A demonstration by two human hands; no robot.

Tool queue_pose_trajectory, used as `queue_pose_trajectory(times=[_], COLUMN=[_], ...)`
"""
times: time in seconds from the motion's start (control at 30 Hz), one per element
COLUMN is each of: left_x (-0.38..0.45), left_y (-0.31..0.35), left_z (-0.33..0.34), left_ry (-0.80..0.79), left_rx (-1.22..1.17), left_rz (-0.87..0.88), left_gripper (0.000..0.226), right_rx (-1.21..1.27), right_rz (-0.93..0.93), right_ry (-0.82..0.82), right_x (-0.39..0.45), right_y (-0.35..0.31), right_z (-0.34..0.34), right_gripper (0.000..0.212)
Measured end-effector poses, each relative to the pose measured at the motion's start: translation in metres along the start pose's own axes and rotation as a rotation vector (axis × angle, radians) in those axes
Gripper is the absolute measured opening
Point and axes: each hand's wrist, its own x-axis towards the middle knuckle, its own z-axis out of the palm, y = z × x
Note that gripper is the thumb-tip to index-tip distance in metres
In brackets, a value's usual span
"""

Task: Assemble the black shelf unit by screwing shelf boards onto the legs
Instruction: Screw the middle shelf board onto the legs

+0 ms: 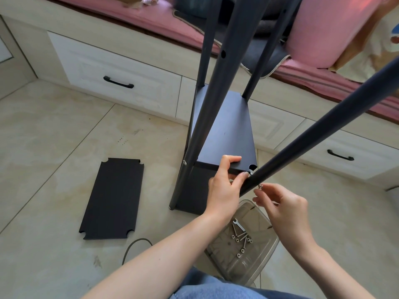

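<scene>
Screwing of the near-right corner is under way: left hand (224,182) grips the board (226,134) edge beside the leg (302,145), right hand (278,203) pinches a screw (260,186) at the leg. Next, likely aligning holes, then threading. Spare board (112,197) lies on floor.

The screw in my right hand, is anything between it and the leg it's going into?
Nothing visible blocks it. The right hand pinches the screw right against the near leg, beside the notched corner of the shelf board. The left hand grips the board's front edge on the leg's other side, clear of the screw.
</scene>
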Motion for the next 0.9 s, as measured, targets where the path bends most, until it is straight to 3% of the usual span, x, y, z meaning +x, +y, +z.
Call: queue_pose_trajectory(times=[0.17,0.27,0.4,0.6,0.9], left_x=[0.000,0.001,0.001,0.000,-0.002], left_y=[-0.002,-0.003,-0.003,-0.003,0.002], left_z=[0.000,0.000,-0.001,-0.006,-0.009], left_ry=[-0.011,-0.018,-0.014,0.000,0.027], left_rx=[0.002,-0.001,-0.023,-0.008,-0.054], left_rz=[-0.003,-0.007,0.004,0.028,-0.004], left_gripper=[0.035,0.032,0.031,0.029,0.026], right_rx=[-0.017,-0.066,-0.083,-0.222,-0.110], right_rz=[0.051,-0.006,-0.077,-0.259,-0.224], right_ry=[-0.052,-0.042,-0.004,0.056,0.014], right_x=[0.002,0.005,0.009,0.010,0.009], right_y=[0.003,0.003,0.002,0.010,0.011], right_z=[0.002,-0.001,0.000,0.007,0.014], right_gripper=[0.020,0.006,0.006,0.023,0.031])
